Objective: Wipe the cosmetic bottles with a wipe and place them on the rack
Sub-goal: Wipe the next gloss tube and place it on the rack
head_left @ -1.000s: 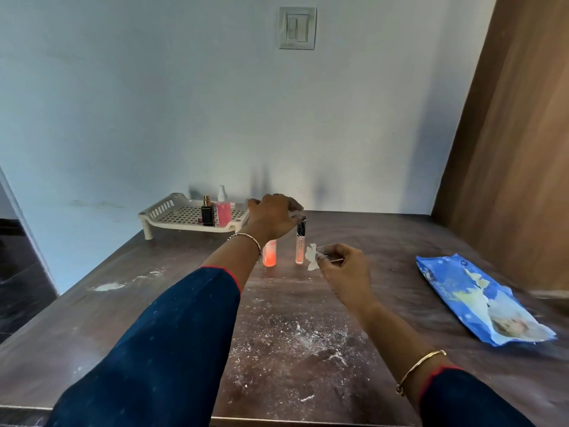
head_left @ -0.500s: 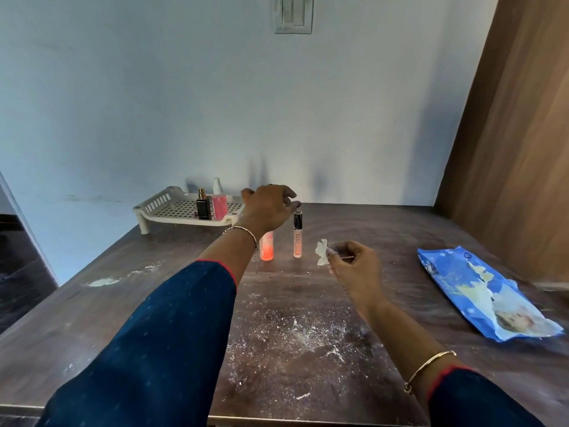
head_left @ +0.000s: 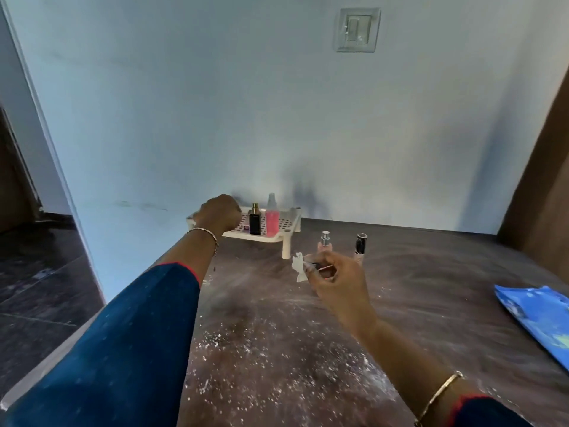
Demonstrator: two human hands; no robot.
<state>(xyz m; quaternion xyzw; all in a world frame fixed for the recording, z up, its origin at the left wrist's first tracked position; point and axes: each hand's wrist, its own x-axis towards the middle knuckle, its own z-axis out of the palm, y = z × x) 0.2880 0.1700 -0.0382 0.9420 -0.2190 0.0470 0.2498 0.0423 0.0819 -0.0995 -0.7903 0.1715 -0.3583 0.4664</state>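
A white perforated rack [head_left: 292, 224] stands at the back of the table by the wall. On it are a black bottle [head_left: 254, 222] and a pink spray bottle [head_left: 272, 219]. My left hand [head_left: 220, 212] hovers over the rack's left part with its fingers curled away from me; what they hold, if anything, is hidden. On the table right of the rack stand a peach bottle with a silver cap [head_left: 325, 241] and a slim tube with a black cap [head_left: 360, 245]. My right hand [head_left: 335, 280] pinches a small white wipe [head_left: 299, 267] just in front of them.
A blue wipes pack [head_left: 538, 315] lies at the table's right edge. White powder is scattered over the dark tabletop [head_left: 277, 349] in front of me. A brown wooden panel [head_left: 542, 180] rises at the right, and the floor drops off at the left.
My left hand has moved left from above the two standing bottles to the rack. The view has swung left. My right hand still holds the wipe in about the same place.
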